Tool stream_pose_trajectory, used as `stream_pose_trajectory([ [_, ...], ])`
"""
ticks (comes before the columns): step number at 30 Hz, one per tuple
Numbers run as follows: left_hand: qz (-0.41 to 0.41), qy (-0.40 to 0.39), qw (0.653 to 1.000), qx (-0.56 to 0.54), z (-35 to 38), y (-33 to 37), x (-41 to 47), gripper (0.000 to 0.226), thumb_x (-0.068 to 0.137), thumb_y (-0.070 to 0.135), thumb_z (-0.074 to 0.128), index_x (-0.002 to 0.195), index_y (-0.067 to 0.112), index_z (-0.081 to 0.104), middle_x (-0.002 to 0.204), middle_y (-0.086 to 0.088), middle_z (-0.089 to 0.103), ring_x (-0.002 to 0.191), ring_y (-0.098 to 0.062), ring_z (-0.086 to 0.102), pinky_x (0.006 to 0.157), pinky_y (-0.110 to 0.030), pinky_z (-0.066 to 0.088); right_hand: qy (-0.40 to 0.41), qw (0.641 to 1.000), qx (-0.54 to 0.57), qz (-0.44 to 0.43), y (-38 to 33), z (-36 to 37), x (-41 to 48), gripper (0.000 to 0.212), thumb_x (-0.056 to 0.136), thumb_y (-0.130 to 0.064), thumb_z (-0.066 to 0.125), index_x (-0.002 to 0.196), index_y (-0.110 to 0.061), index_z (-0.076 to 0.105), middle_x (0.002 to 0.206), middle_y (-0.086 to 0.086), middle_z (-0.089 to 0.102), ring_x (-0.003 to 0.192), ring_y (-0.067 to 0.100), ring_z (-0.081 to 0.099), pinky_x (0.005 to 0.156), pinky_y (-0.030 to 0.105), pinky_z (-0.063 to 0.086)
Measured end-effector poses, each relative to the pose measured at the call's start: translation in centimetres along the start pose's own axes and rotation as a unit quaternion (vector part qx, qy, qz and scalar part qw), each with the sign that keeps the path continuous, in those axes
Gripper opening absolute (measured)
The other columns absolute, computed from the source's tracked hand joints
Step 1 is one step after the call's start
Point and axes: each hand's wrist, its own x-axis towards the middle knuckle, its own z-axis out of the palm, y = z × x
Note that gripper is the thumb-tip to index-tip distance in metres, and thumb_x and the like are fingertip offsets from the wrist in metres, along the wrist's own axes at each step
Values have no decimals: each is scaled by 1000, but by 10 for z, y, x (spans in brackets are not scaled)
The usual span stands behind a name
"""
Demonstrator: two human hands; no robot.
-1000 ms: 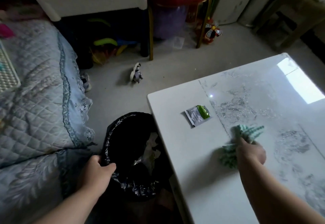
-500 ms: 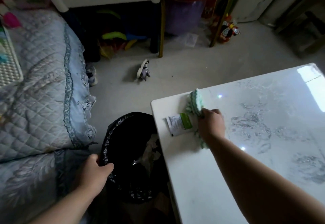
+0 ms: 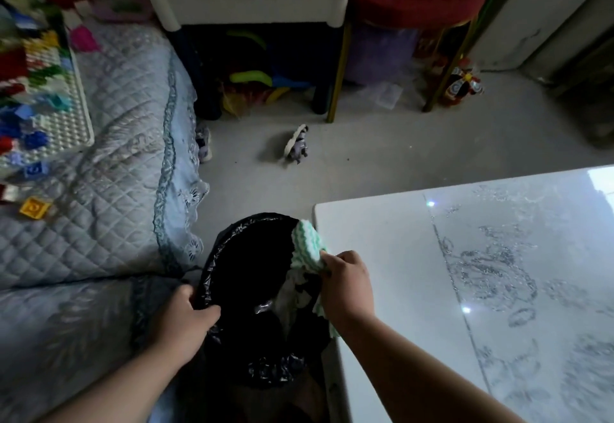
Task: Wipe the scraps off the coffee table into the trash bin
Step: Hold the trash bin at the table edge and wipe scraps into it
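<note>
Home: quilted sofa, toy bin

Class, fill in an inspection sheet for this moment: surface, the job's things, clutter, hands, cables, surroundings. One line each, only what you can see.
Surface: white coffee table, glossy, grey marbled pattern; no scraps seen on it.
Job's things: green-striped cloth at the table edge over the black-lined trash bin, which holds pale rubbish.
Clutter: toy figure on the floor.
Hands: right hand grips the cloth; left hand grips the bin rim.
Cables: nothing seen.
Surroundings: quilted blue cover, white toy box.
</note>
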Motion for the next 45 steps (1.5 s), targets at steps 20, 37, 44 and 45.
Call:
stream_pose_trajectory([
  [20,-58,113,989,-69,-21,27,36,34,51,33,57,73,7,60,63,-15,60,66,-34,59,57,-33,37,42,976,195,91,-13,-56,27,18,75,-20,62,87,-33,65,55,-6,66,56,11,63,57,30,50],
  [37,35,-9,997,-62,-18,220,141,16,78,15,68,77,5,55,65,-15,57,59,-28,53,54,-31,36,228,914,211,261,10,-167,83,13,78,-16,57,78,-25,66,57,-2,63,57,17,60,48,24,39],
  [44,147,-118,980,61,27,349,175,26,76,21,66,92,3,58,86,-16,65,81,-34,61,67,-35,42,299,864,215,344,-4,-178,123,17,79,-17,60,90,-23,71,57,-9,62,54,9,56,45,22,33],
  [45,159,-130,976,73,33,363,175,26,76,20,66,95,4,57,87,-15,64,82,-34,61,68,-35,43,311,856,219,350,-5,-181,126,17,79,-16,61,91,-23,71,57,-10,62,54,7,56,45,21,32],
])
